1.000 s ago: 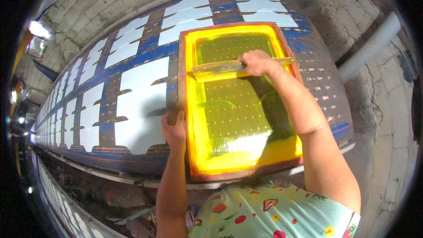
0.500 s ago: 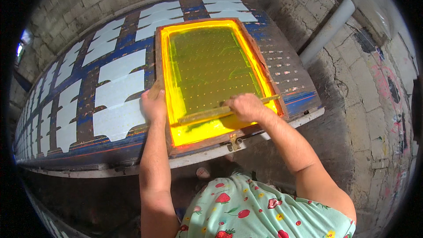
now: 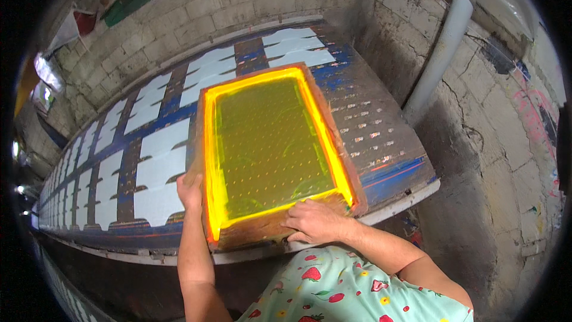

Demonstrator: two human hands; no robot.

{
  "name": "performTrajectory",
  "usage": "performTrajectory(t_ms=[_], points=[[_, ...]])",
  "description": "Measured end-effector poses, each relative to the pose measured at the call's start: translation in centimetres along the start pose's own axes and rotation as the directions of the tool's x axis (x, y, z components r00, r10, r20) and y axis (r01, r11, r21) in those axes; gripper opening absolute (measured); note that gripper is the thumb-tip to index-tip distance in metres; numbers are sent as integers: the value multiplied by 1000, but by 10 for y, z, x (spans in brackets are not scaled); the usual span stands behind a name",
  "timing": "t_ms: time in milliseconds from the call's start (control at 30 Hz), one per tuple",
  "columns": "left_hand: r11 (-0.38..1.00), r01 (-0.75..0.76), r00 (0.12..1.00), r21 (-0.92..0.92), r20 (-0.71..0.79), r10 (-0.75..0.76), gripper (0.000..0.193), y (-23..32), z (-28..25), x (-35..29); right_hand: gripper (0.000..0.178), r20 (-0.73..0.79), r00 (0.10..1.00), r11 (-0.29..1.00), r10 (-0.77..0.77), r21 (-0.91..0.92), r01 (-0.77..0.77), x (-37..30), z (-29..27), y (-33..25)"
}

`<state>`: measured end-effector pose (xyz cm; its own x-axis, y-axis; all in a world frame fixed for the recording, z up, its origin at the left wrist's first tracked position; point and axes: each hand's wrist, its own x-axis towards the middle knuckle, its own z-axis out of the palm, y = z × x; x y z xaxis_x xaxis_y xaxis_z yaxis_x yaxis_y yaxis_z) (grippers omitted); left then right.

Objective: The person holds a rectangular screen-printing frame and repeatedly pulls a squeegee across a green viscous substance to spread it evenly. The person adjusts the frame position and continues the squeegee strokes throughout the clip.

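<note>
A wooden-framed printing screen point(image 3: 271, 149) with an olive mesh, rows of small dots and bright yellow ink round its margins leans over the near edge of the long table, its near side raised. My left hand point(image 3: 190, 191) is closed on the left side of its frame, near the lower left corner. At the near rail my right hand point(image 3: 319, 222) grips the wood, fingertips over the top edge. The wooden squeegee cannot be made out. Left of the screen, white cut fabric pieces point(image 3: 159, 173) lie in rows on the table.
The dark, blue-stained table point(image 3: 381, 113) bears rows of small marks right of the screen. More white pieces point(image 3: 299, 48) lie behind it. A grey pipe point(image 3: 440, 53) leans by the cracked block wall point(image 3: 476, 119) on the right.
My right hand has gone from the squeegee to the screen's near rail. The screen's near side has come up off the table toward me. The view has tilted upward.
</note>
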<state>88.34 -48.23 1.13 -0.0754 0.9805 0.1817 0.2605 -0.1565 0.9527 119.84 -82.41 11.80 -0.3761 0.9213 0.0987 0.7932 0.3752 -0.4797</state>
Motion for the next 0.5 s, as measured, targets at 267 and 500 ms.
performTrajectory(t_ms=[267, 500], points=[[997, 65, 997, 31, -36, -64, 38, 9, -1, -5, 52, -493, 816, 951, 302, 99, -291, -64, -47, 127], [991, 129, 991, 34, -22, -128, 38, 24, -4, -11, 59, -560, 599, 786, 572, 584, -205, -51, -9, 175]])
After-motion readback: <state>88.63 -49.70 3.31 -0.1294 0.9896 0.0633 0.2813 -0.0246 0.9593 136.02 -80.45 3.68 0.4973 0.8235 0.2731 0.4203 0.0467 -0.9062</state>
